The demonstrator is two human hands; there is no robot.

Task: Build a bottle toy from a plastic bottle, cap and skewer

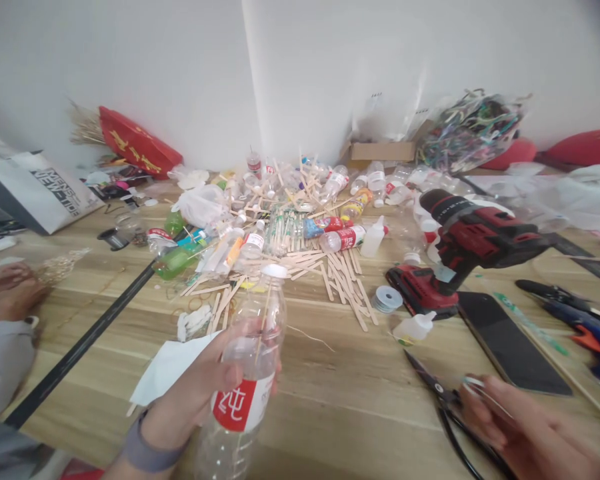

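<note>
The plastic bottle (244, 404), grasped by the left hand (215, 379) above the near edge of the tabletop (345, 400), slants with its cap (275, 271) toward the far edge, well left of the right hand (523, 423), which pinches a thin pale strip (481, 387) beside the scissors (439, 388).

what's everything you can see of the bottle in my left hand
The bottle is clear, seemingly plastic, with a white cap on and a red-and-white label bearing a white character. It leans in the left hand, cap upward, before the wooden tabletop. A thin stick shows through it; its base is out of frame.
</note>
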